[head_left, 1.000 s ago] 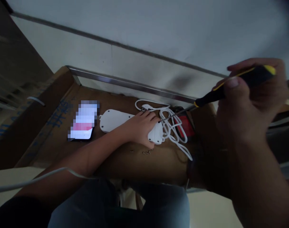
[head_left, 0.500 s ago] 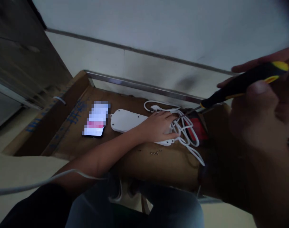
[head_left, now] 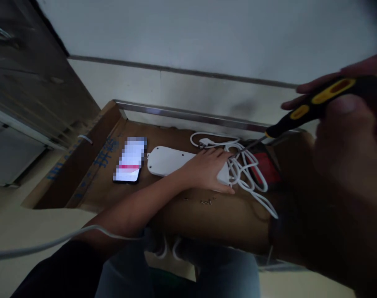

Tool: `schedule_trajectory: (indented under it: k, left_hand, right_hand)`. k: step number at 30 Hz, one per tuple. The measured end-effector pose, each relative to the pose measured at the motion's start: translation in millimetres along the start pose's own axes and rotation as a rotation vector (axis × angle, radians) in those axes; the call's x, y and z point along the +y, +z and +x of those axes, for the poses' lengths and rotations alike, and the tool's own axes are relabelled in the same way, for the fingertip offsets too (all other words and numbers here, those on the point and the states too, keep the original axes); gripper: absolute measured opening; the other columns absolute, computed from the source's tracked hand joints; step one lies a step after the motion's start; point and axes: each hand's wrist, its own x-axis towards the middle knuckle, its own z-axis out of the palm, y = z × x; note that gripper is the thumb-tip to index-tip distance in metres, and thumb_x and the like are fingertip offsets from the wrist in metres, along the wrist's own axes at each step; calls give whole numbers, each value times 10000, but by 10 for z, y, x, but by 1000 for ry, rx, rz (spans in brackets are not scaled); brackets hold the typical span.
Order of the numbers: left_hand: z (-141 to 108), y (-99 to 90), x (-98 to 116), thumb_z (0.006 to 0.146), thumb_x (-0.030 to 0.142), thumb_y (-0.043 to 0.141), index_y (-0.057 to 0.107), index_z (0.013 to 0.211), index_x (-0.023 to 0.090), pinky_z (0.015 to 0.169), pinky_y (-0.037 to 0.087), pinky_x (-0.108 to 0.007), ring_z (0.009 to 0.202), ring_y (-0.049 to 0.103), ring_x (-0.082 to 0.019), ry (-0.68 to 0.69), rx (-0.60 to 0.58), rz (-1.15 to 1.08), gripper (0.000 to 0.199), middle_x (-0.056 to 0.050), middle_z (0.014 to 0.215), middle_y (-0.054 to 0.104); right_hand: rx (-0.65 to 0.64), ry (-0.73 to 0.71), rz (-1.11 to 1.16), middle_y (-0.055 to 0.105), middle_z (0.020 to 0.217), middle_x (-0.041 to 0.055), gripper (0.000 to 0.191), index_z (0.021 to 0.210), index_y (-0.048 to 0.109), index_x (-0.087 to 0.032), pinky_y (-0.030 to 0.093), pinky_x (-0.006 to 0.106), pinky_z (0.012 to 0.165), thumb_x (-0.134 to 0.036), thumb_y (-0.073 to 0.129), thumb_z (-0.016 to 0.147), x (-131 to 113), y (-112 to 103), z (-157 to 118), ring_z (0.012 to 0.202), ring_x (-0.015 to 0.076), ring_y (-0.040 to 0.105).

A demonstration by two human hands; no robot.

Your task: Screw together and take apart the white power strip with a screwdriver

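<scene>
My left hand (head_left: 207,169) lies over the right end of a white plastic power strip (head_left: 171,161), holding it down on the cardboard. My right hand (head_left: 340,124) grips a black-and-yellow screwdriver (head_left: 309,107) above the strip. The thin metal shaft slants down, and its tip (head_left: 236,154) is just past my left fingers, over the white cable (head_left: 249,176). That cable lies in loose coils beside the strip, ending in a plug (head_left: 204,143). Several small screws (head_left: 207,201) lie on the cardboard below my left hand.
A phone with a blurred screen (head_left: 129,160) lies left of the strip on brown cardboard with blue print (head_left: 103,159). A red object (head_left: 266,169) sits under the coils. A metal rail (head_left: 188,116) runs along the wall behind. A grey cable (head_left: 52,242) crosses my left arm.
The whole scene has shifted right and down in view as my head moved. The screwdriver has tilted, its tip moving from the strip's end toward the coiled cable.
</scene>
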Motion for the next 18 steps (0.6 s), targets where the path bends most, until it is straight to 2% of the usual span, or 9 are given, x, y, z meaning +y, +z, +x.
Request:
schedule_trajectory:
  k: [2,3,4,6,8,10,12,16,18]
  left_hand:
    - [18,0,-49,1024,490,610,585,1422,120,1170,469,-491,1374,583,-341,25,56,-64,544,-201,1436,638]
    - [32,2,-74,1076,408,508,628,1364,128,1142,492,-459,1324,618,-305,33,85,-103,419,-185,1380,669]
    - [48,5,-96,1097,337,434,664,1309,134,1114,511,-429,1272,648,-274,37,112,-141,373,-170,1325,695]
    - [78,11,-126,1092,252,392,713,1224,146,1061,538,-394,1175,692,-237,34,148,-193,363,-140,1235,735]
    - [95,9,-136,1058,200,432,742,1180,165,1030,549,-388,1113,716,-224,7,171,-209,335,-110,1189,766]
    - [94,-6,-131,1021,181,484,766,1148,179,1002,558,-394,1061,734,-224,-39,183,-206,309,-93,1164,790]
    - [83,-25,-121,1010,210,521,777,1146,180,968,568,-389,1010,745,-222,-69,183,-222,292,-93,1142,806]
    - [92,-22,-114,1028,318,558,742,1276,164,1028,569,-395,1118,739,-232,4,223,-374,345,-121,1266,788]
    - [138,-3,-126,1028,350,574,730,1307,165,1075,563,-400,1183,733,-230,12,261,-519,369,-122,1316,776]
  right_hand:
    - [-15,-133,56,611,1159,54,450,1226,694,-208,600,334,951,-474,789,875,35,-11,80,1042,118,702]
    - [-15,-190,104,601,1112,36,418,1142,703,-202,580,286,890,-441,838,827,45,-22,120,996,93,696]
    - [-9,-168,141,599,1070,28,356,1068,707,-190,564,267,879,-397,851,817,46,-34,153,977,78,693]
    - [-5,-97,155,622,1026,25,299,1037,725,-205,549,258,885,-355,857,814,21,-49,189,1004,88,702]
    - [-24,-54,126,654,1111,13,301,1127,750,-275,571,271,944,-333,833,843,-19,-45,183,1122,107,696]
    - [-45,-97,117,643,1228,-19,352,1236,732,-355,605,289,1007,-314,785,890,-47,-24,155,1208,103,665]
    - [-51,-151,142,616,1280,-24,359,1290,706,-370,632,320,1072,-303,729,938,-54,5,127,1219,86,641]
    - [-81,-145,187,573,1300,-4,311,1291,695,-317,631,348,1194,-299,667,982,-29,50,101,1263,64,599]
    - [-73,-126,212,560,1336,2,316,1306,688,-307,632,328,1195,-290,647,993,-5,56,96,1305,74,587]
